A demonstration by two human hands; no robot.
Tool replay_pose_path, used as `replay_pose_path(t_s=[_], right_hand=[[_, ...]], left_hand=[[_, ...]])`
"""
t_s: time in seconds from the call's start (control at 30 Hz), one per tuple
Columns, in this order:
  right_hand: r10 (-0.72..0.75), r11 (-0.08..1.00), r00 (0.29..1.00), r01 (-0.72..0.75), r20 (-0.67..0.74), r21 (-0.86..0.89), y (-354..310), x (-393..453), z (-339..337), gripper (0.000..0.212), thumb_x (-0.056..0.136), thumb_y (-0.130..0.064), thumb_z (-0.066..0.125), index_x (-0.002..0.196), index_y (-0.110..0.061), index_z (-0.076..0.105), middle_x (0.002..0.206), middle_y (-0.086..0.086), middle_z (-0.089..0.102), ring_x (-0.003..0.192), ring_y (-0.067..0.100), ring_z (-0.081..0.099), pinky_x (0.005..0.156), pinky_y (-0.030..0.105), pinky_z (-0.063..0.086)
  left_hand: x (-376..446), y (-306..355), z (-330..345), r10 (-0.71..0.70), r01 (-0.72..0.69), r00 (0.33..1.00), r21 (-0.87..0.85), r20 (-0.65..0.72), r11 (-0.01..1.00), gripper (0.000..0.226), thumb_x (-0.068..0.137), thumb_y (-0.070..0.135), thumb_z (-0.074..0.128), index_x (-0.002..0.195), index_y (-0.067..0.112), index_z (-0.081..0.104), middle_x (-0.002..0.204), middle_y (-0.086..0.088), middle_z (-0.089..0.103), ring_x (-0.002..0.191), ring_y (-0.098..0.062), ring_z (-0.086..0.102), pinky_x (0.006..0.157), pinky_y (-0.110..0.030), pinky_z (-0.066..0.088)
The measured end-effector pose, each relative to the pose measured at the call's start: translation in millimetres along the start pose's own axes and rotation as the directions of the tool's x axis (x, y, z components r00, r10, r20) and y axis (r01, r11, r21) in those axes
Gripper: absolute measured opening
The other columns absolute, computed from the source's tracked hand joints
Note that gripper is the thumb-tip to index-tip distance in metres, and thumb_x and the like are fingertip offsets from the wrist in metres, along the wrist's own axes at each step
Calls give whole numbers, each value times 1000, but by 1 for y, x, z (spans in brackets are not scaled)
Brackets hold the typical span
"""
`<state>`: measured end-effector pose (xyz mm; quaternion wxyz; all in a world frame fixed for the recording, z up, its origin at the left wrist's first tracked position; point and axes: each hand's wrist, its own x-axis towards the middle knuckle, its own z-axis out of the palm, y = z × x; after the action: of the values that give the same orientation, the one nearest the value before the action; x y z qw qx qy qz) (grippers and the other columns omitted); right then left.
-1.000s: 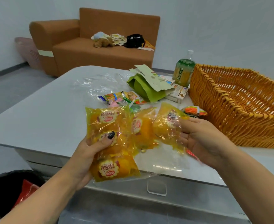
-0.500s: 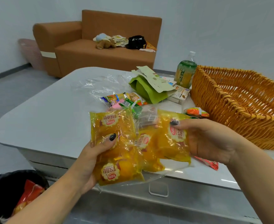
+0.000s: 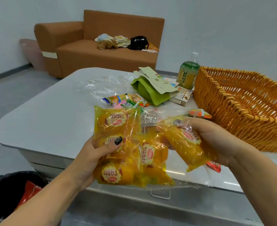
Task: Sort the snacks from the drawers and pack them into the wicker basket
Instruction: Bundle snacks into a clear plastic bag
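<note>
Over the table's near edge I hold several yellow soft-bread packets. My left hand [image 3: 93, 159] grips a stack of them [image 3: 116, 144], thumb pressed on the front. My right hand [image 3: 216, 141] grips a single yellow packet [image 3: 185, 144], tilted down to the right. Another yellow packet [image 3: 152, 159] hangs between the two, with clear plastic wrap around the lot. The wicker basket [image 3: 232, 115] stands on the table at the right; the part of its inside that I see holds nothing.
On the white table [image 3: 44, 115] lie small snack packets [image 3: 123, 100], a green pouch [image 3: 150, 92], a small carton [image 3: 182, 95], a green drink bottle [image 3: 188, 74] and an orange packet [image 3: 198, 114]. A black bin [image 3: 12, 193] sits at lower left. A drawer handle [image 3: 159, 194] shows below.
My right hand has pulled its yellow packet to the right, away from the stack, and tilted it. The left hand keeps its hold on the stack.
</note>
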<state>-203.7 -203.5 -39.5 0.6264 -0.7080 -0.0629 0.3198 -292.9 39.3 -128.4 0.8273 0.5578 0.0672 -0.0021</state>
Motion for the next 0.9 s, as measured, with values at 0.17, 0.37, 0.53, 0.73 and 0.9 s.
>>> replay_pose_path(t_s=[0.17, 0.37, 0.53, 0.73, 0.9], right_hand=[[-45, 999, 999, 46, -28, 21, -2, 2, 4, 25, 94, -11, 51, 115, -3, 63, 109, 24, 68, 94, 38, 65, 66, 34, 59], [-152, 960, 981, 175, -118, 220, -4, 6, 8, 23, 93, -13, 53, 111, -1, 60, 90, 15, 72, 75, 22, 71, 67, 36, 60], [-106, 935, 966, 178, -238, 306, 7, 14, 17, 24, 93, -23, 58, 109, -7, 64, 90, 15, 72, 74, 25, 69, 62, 37, 59], [-44, 952, 995, 16, 84, 306, 15, 13, 21, 35, 74, -8, 56, 103, 10, 58, 101, 18, 63, 90, 37, 57, 89, 50, 48], [-116, 970, 975, 71, 189, 232, 19, 13, 16, 33, 74, 2, 66, 107, -2, 68, 108, 21, 66, 91, 32, 64, 77, 39, 57]], left_hand=[[1, 6, -2, 42, -41, 999, 46, -13, 998, 105, 26, 47, 97, 120, 18, 63, 106, -13, 73, 92, -32, 72, 66, -40, 59], [0, 9, -4, 26, -26, 1000, -1, 1, 1000, 105, 22, 44, 98, 118, 19, 63, 107, -12, 73, 93, -31, 72, 65, -39, 59], [0, 12, -4, 53, -54, 999, 59, 6, 997, 109, 28, 48, 97, 127, 20, 58, 114, -12, 71, 101, -33, 70, 72, -43, 60], [-1, 8, -3, 66, -68, 997, 95, 25, 993, 101, 31, 46, 97, 122, 19, 61, 113, -13, 72, 101, -33, 70, 73, -40, 60], [-1, 7, -5, 42, -44, 999, 95, 28, 994, 102, 30, 48, 97, 122, 20, 61, 112, -12, 72, 101, -33, 70, 74, -41, 60]])
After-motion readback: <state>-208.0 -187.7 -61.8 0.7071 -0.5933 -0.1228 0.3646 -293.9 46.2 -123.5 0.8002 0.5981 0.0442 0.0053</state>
